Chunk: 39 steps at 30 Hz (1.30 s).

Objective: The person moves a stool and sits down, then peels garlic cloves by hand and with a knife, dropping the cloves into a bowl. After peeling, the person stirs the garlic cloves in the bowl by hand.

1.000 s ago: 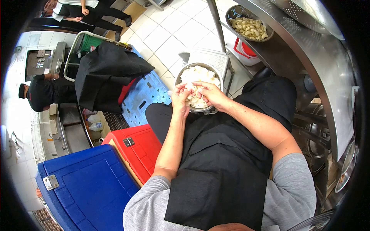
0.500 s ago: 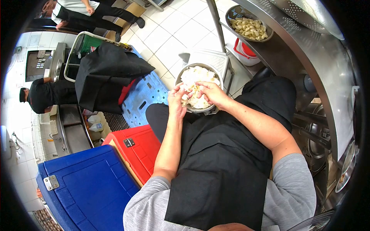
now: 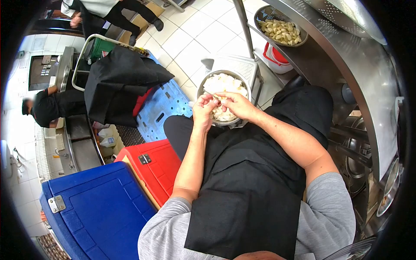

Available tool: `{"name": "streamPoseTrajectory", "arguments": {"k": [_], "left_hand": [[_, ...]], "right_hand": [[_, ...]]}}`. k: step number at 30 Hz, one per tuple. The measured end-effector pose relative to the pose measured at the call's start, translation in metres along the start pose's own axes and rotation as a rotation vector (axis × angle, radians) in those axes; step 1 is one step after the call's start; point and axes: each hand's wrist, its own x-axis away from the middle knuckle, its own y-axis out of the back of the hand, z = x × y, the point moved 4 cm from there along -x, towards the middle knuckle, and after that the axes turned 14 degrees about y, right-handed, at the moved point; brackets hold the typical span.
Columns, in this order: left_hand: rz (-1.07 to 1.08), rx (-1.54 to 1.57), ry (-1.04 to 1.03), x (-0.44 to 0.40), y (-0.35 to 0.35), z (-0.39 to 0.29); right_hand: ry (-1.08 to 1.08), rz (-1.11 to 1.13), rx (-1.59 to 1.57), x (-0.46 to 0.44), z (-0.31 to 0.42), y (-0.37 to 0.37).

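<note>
A round metal bowl [image 3: 200, 90] full of whitish garlic [image 3: 223, 82] stands before my knees on a low stool [image 3: 238, 65]. Over its near side, my left hand [image 3: 204, 108] and my right hand [image 3: 237, 105] meet, thumbs and fingertips pinched together. Between them is a small pale piece that looks like a garlic clove, mostly covered by the fingers. To the upper right, a metal colander [image 3: 263, 14] holds many peeled garlic cloves [image 3: 281, 32].
A white bucket with a red lid [image 3: 277, 56] stands under the steel counter [image 3: 346, 60] at right. Left are a red box [image 3: 149, 167], a blue box [image 3: 99, 208], and a blue platform [image 3: 162, 117] with a black-draped load [image 3: 121, 86]. Two people stand farther off.
My hands have drawn closer together above the bowl, the left tilting inward and fingers pinching. In the background, the person at top left has shifted their arms.
</note>
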Motion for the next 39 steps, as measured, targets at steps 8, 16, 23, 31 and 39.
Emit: {"name": "streamPoseTrajectory", "arguments": {"k": [8,16,23,31,39], "left_hand": [[0.01,0.108,0.008,0.0,-0.003,0.001],[-0.017,0.266,0.042,-0.004,0.004,0.0],[-0.097,0.377,-0.006,-0.009,0.027,0.001],[-0.112,0.184,-0.063,-0.001,0.007,0.003],[-0.057,0.227,-0.011,0.003,-0.004,0.003]], "right_hand": [[-0.206,-0.129,-0.408,0.005,-0.017,0.001],[-0.268,-0.17,-0.514,0.009,-0.025,-0.001],[-0.265,-0.239,-0.426,0.007,-0.026,0.005],[-0.17,-0.118,-0.226,0.007,-0.016,-0.005],[-0.146,-0.132,-0.198,0.005,-0.025,-0.003]]}}
